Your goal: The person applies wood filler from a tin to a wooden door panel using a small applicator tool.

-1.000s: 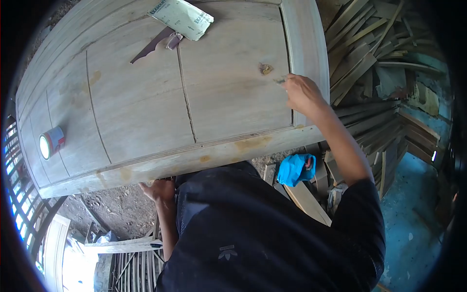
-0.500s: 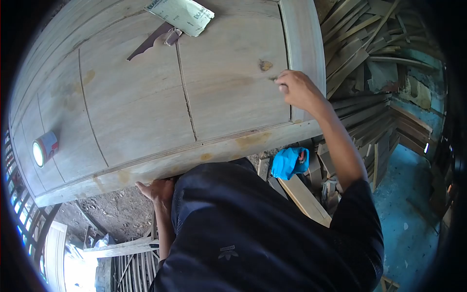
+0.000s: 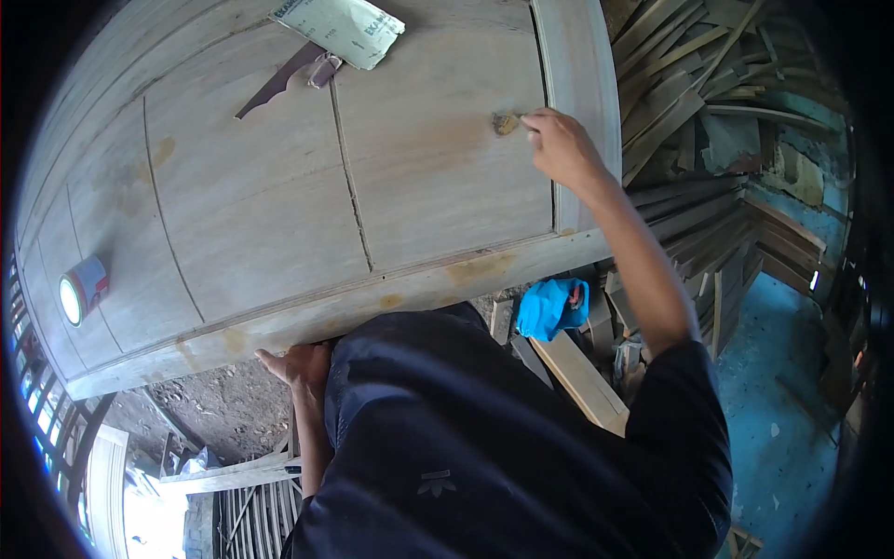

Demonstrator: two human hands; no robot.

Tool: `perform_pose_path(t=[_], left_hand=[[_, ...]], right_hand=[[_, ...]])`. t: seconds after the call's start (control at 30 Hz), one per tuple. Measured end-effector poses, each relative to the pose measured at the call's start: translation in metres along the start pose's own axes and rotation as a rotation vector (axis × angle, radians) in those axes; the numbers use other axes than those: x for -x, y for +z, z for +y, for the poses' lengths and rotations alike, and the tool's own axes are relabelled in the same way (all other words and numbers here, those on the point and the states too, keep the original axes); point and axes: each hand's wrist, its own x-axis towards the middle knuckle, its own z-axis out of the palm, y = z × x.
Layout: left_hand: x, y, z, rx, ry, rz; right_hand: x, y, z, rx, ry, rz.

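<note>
R hand point(image 3: 559, 146) closed round a small tool, tip at the brown knot patch point(image 3: 506, 122) on the pale wooden door panel point(image 3: 279, 186). L hand point(image 3: 300, 363) grips the panel's near edge w/ curled fingers. Best: short light strokes, keep panel steady.

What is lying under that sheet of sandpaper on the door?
Under the sandpaper a dark thin blade and its small handle stick out onto the door. The covered part cannot be seen.
</note>
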Motion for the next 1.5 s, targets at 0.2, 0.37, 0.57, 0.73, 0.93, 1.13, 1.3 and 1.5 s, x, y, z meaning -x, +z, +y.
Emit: perform_pose_path(t=[0.2, 0.37, 0.57, 0.73, 0.93, 1.13, 1.3, 1.5], left_hand=[[-0.014, -0.014, 0.009, -0.011, -0.012, -0.002], [-0.005, -0.004, 0.004, 0.045, -0.05, -0.003], [-0.015, -0.015, 0.012, -0.026, 0.003, -0.038], [-0.025, -0.025, 0.013, -0.038, 0.006, -0.025], [-0.011, -0.012, 0.007, -0.007, 0.009, -0.012], [-0.019, -0.021, 0.01, -0.06, 0.017, -0.038], [-0.025, -0.028, 0.014, -0.025, 0.003, -0.026], [-0.001, -0.001, 0.001, -0.012, -0.004, -0.051]], right_hand=[[0.026, 0.01, -0.037, 0.063, 0.114, -0.294], [0.02, -0.016, -0.005, -0.062, -0.114, -0.005], [0.03, -0.014, 0.008, 0.07, -0.029, -0.313], [-0.002, -0.013, 0.009, 0.048, 0.016, -0.12], [0.026, 0.006, -0.042, 0.013, 0.1, -0.254], [0.02, -0.009, 0.011, -0.028, -0.077, -0.119], [0.03, -0.018, 0.02, 0.079, -0.072, -0.335], [-0.01, -0.003, 0.013, 0.006, 0.039, -0.067]])
